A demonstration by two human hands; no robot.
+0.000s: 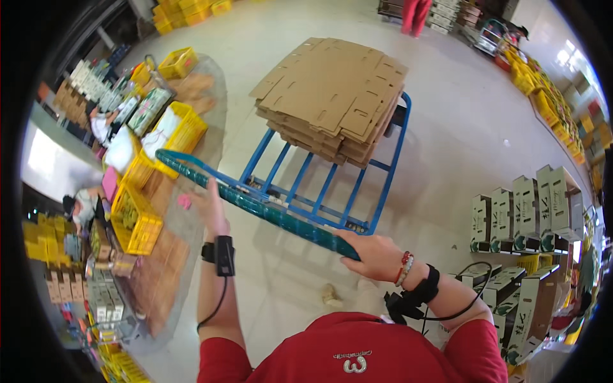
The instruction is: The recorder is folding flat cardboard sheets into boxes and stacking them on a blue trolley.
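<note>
My right hand [372,255] is closed around the right end of a cart's push handle [274,217], a curved bar wrapped in shiny green tape. My left hand [209,209] is at the left part of the same bar, slightly blurred, its fingers stretched out rather than wrapped round it; whether it touches the bar I cannot tell. Beyond the handle lies the flat bed of a blue metal hand cart [300,175]. Flattened brown cardboard boxes [332,86] are stacked on its far part, their edges uneven.
Yellow crates [137,220] and seated people [86,207] line the left side. At right stand rows of white and green cartons [527,210]. More yellow crates [543,102] run along the far right wall. A person in red trousers [416,14] stands at the back.
</note>
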